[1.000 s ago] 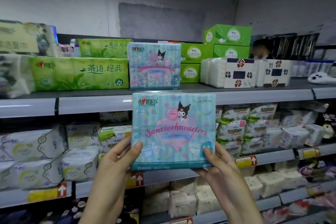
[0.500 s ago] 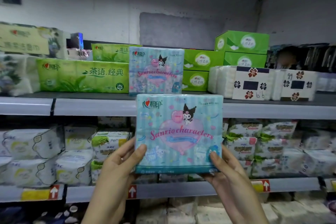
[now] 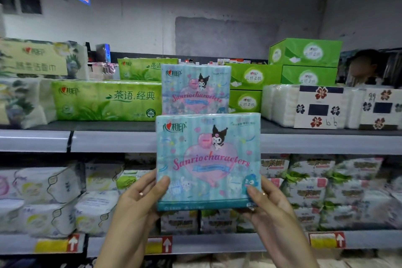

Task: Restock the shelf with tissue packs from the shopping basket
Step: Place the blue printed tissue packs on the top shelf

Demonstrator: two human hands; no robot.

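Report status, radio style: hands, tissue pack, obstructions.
Left hand, right hand gripping blue tissue pack by lower corners. Pack upright, off the shelf. Matching pack stands on shelf directly ahead, filling that spot.

Pale blue striped tissue pack [image 3: 207, 159] bears a pink heart; neighbouring boxes [image 3: 304, 61] are green.

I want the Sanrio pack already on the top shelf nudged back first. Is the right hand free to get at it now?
Probably not yet. The right hand grips a lower corner of the held pack, the left hand the other, and that pack sits in front of the shelved pack.
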